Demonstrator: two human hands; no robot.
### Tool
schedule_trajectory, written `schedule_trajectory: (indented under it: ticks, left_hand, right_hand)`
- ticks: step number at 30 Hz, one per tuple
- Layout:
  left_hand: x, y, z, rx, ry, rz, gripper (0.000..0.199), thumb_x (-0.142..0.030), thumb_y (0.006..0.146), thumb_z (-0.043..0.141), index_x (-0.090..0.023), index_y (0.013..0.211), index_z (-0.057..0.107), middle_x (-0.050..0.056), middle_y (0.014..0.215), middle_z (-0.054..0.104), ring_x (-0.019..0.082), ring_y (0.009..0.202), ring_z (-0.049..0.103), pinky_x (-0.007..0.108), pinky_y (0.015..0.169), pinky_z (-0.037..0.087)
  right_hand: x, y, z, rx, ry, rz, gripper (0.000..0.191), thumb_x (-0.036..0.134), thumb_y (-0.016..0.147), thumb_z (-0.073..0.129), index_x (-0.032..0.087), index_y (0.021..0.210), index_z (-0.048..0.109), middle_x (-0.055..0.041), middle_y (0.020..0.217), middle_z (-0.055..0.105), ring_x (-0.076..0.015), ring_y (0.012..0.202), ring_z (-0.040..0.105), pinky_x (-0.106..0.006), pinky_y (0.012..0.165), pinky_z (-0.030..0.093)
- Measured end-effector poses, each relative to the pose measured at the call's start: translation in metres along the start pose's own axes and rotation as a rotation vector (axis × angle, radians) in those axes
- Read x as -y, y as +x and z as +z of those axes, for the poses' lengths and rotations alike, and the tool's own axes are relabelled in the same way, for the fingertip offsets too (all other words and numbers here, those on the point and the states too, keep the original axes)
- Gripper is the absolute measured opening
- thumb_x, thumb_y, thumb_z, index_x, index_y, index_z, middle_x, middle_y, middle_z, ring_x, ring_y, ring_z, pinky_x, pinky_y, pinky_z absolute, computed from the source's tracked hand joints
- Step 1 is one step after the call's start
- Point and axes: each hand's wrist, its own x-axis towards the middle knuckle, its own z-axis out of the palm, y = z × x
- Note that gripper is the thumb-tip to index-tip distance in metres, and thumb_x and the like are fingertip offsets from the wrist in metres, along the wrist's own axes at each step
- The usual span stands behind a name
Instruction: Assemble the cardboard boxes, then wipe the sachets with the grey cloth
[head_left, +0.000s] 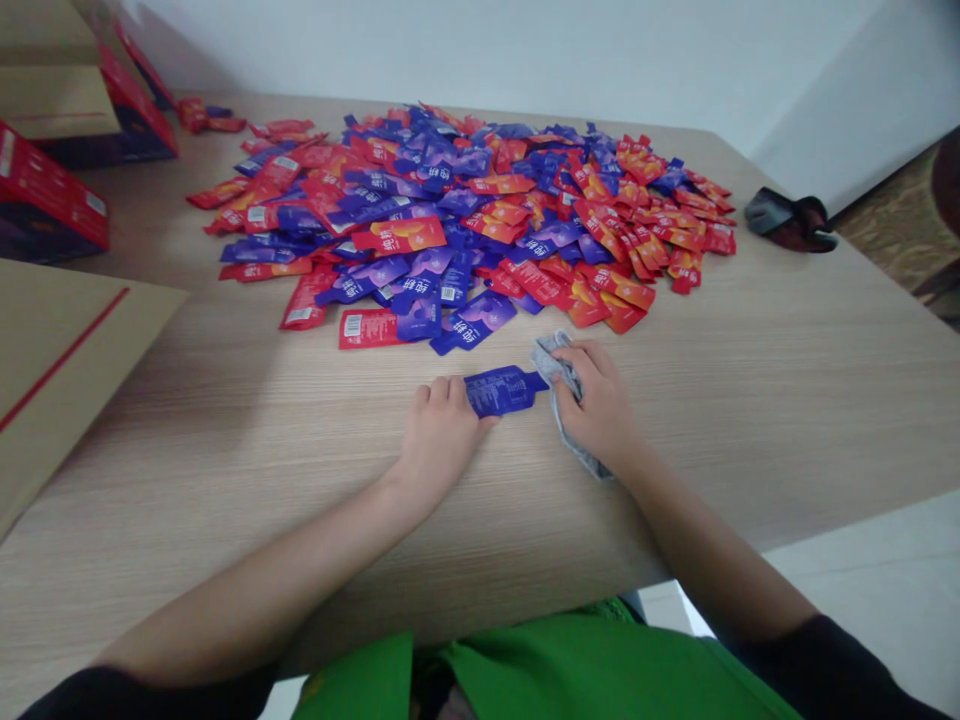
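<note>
A dark blue sachet (501,391) with pale print lies level just above the table in front of me. My left hand (444,428) grips its left end, fingers curled over the top and thumb below. My right hand (598,408) is closed on a folded grey cloth (587,463). Part of the cloth is by the narrow right tip of the sachet; whether the two touch is hard to tell. Behind both hands spreads a big heap of red and blue sachets (457,210), its nearest pieces a short way beyond my fingers.
Red and blue printed boxes (56,200) stand at the left, with a cardboard flap (67,350) reaching over the table. A dark, shiny object (791,220) lies at the right edge of the wooden table (750,400). A white wall (525,60) rises behind the heap.
</note>
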Motion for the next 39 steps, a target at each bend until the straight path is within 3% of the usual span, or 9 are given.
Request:
schedule_trajectory:
  ticks: [5,11,15,21,24,26,29,32,39]
  left_hand:
    - [0.005,0.002,-0.003,0.026,0.002,0.058,0.044,-0.043,0.092,0.055,-0.003,0.104,0.068,0.019,0.104,0.065,0.033,0.098,0.058,0.042,0.079,0.046]
    - [0.016,0.004,-0.01,0.054,0.003,0.136,0.025,-0.024,0.085,0.054,-0.007,0.094,0.07,0.016,0.094,0.066,0.03,0.095,0.061,0.041,0.079,0.048]
    - [0.021,0.009,-0.014,0.056,0.011,0.112,0.021,-0.019,0.083,0.053,-0.01,0.089,0.071,0.016,0.091,0.068,0.031,0.09,0.064,0.041,0.075,0.048]
    - [0.045,0.027,-0.024,0.032,-0.046,0.212,0.024,-0.008,0.08,0.05,-0.017,0.082,0.071,0.01,0.09,0.072,0.027,0.086,0.068,0.041,0.077,0.047]
    - [0.056,0.041,-0.035,0.009,-0.215,0.185,0.022,-0.013,0.084,0.049,-0.02,0.083,0.07,0.009,0.094,0.073,0.026,0.085,0.068,0.04,0.077,0.047]
    - [0.065,0.056,-0.045,-0.037,-0.261,0.15,0.022,-0.016,0.087,0.048,-0.021,0.083,0.068,0.008,0.093,0.073,0.025,0.084,0.068,0.037,0.075,0.047]
    - [0.085,0.093,-0.065,-0.149,-0.269,0.096,0.021,-0.021,0.091,0.046,-0.021,0.086,0.067,0.007,0.092,0.072,0.022,0.085,0.067,0.034,0.076,0.048]
    - [0.115,0.149,-0.086,-0.248,-0.334,0.017,0.023,-0.029,0.095,0.045,-0.019,0.092,0.065,0.008,0.096,0.07,0.022,0.092,0.065,0.034,0.082,0.049]
    - [0.177,0.287,-0.108,-0.257,-0.611,-0.238,0.035,-0.038,0.093,0.059,-0.016,0.119,0.059,0.008,0.119,0.062,0.022,0.102,0.063,0.043,0.087,0.055]
  right_hand:
    - [-0.01,0.004,0.0,0.142,-0.063,0.001,0.03,0.017,0.086,0.048,0.02,0.113,0.062,-0.0115,0.115,0.061,-0.0282,0.105,0.056,-0.045,0.093,0.046]
    - [-0.045,0.004,-0.022,-0.202,-0.173,0.212,0.031,0.029,0.089,0.049,0.02,0.116,0.061,-0.0142,0.117,0.059,-0.0303,0.109,0.054,-0.05,0.094,0.044]
    - [-0.052,0.001,-0.028,0.125,-0.334,0.231,0.039,0.044,0.09,0.052,0.025,0.122,0.062,-0.0154,0.136,0.053,-0.0383,0.116,0.051,-0.063,0.092,0.041]
    - [-0.04,0.037,-0.039,0.232,-0.108,0.063,0.051,0.049,0.086,0.06,0.029,0.132,0.057,-0.0143,0.148,0.043,-0.0365,0.136,0.04,-0.062,0.104,0.035]
    - [-0.024,0.068,-0.036,0.398,0.213,-0.108,0.064,0.042,0.084,0.066,0.025,0.143,0.046,-0.012,0.144,0.052,-0.0274,0.132,0.049,-0.048,0.106,0.042]
    - [-0.015,0.094,-0.028,0.446,0.325,-0.162,0.045,0.032,0.087,0.063,0.024,0.131,0.059,-0.0081,0.128,0.065,-0.0228,0.117,0.061,-0.039,0.098,0.048]
    - [-0.007,0.147,-0.018,0.37,0.289,-0.149,0.017,0.023,0.092,0.056,0.021,0.097,0.072,-0.0036,0.092,0.075,-0.0187,0.086,0.069,-0.031,0.08,0.052]
    - [-0.006,0.213,-0.012,0.251,0.215,-0.097,0.019,0.024,0.093,0.056,0.018,0.08,0.069,-0.0022,0.073,0.071,-0.0168,0.071,0.067,-0.028,0.071,0.05]
    - [-0.009,0.356,0.018,0.117,0.17,0.057,0.026,0.035,0.093,0.061,0.014,0.107,0.064,-0.0074,0.108,0.067,-0.0197,0.095,0.065,-0.038,0.084,0.054]
